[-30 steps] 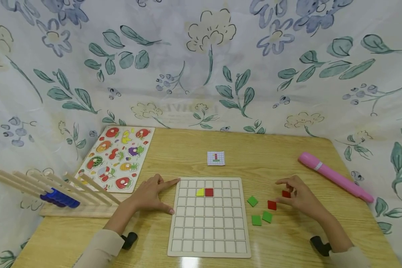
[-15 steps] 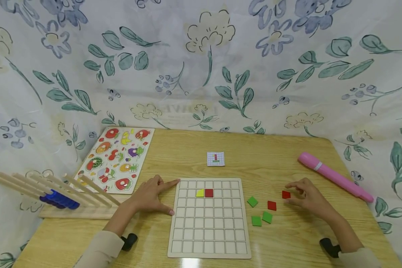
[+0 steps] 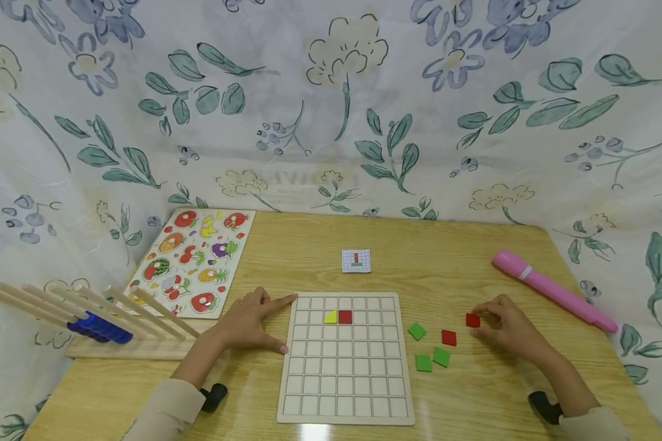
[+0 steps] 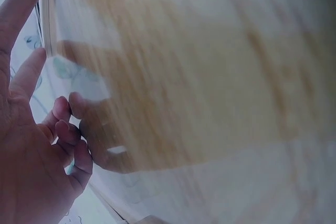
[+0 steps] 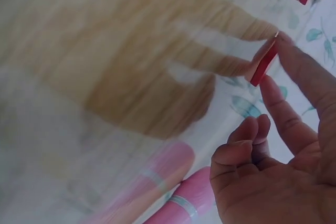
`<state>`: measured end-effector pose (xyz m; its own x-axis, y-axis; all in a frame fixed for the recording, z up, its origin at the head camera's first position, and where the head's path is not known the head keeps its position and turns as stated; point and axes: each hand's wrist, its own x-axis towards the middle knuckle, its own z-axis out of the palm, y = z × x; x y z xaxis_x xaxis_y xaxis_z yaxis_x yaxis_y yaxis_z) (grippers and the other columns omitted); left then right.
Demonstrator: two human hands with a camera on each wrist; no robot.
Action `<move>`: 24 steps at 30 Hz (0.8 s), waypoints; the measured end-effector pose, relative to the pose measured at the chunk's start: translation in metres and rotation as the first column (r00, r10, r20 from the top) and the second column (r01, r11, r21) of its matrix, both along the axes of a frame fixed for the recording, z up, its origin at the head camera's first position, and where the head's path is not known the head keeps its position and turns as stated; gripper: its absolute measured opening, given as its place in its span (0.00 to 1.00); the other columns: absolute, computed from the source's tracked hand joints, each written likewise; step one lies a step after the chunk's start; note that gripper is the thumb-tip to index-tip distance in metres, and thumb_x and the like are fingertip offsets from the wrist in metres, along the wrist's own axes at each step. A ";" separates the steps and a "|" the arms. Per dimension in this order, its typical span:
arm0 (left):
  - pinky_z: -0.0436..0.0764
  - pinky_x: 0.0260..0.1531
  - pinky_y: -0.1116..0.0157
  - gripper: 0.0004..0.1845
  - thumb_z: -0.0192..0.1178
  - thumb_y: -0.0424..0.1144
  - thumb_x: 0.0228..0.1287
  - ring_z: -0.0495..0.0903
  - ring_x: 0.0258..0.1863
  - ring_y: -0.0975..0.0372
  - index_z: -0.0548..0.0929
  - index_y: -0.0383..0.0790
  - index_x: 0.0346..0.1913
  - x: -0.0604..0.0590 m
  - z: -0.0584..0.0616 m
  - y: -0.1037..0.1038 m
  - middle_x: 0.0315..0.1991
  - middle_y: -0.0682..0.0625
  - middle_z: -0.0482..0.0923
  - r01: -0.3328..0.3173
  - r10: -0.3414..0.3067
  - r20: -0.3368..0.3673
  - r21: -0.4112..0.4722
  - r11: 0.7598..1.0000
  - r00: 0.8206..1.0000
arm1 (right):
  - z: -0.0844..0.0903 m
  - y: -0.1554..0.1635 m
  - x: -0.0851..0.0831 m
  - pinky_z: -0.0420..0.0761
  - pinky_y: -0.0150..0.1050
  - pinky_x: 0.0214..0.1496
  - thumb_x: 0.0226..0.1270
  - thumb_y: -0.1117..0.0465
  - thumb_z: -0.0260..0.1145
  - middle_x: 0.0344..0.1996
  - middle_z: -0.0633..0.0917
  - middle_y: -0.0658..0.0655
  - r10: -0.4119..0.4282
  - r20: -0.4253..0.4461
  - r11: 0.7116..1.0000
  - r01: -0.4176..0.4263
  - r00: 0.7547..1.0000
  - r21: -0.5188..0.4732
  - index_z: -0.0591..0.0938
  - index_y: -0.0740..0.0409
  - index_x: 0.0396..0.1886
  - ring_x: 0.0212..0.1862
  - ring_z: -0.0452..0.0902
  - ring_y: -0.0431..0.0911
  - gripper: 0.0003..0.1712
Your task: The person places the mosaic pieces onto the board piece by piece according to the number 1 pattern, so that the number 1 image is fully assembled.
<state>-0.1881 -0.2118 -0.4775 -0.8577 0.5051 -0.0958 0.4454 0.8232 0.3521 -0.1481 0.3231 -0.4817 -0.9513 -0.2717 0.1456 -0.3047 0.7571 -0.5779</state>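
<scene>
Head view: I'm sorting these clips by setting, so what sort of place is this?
Probably a tabletop play or learning corner: a wooden table with a grid board, a fruit puzzle, and a flowered sheet hung behind.

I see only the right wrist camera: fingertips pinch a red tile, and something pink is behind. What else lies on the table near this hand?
Observer: In the head view, just left of the right hand and its red tile, one more red tile and three green tiles lie loose on the table.
Operator: Is there a board where such tiles go?
Observer: Yes. A white grid board lies further left. Its second row holds a yellow piece and a red piece side by side; all the other cells are empty.
</scene>
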 end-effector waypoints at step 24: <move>0.56 0.31 0.64 0.55 0.70 0.75 0.36 0.55 0.31 0.62 0.67 0.64 0.73 0.001 0.001 0.001 0.36 0.53 0.58 0.001 -0.001 0.004 -0.002 1.000 1.000 | 0.006 -0.010 0.002 0.75 0.33 0.33 0.48 0.65 0.80 0.31 0.72 0.48 0.010 -0.119 1.000 -0.007 0.993 0.021 0.85 0.56 0.30 0.33 0.69 0.36 0.11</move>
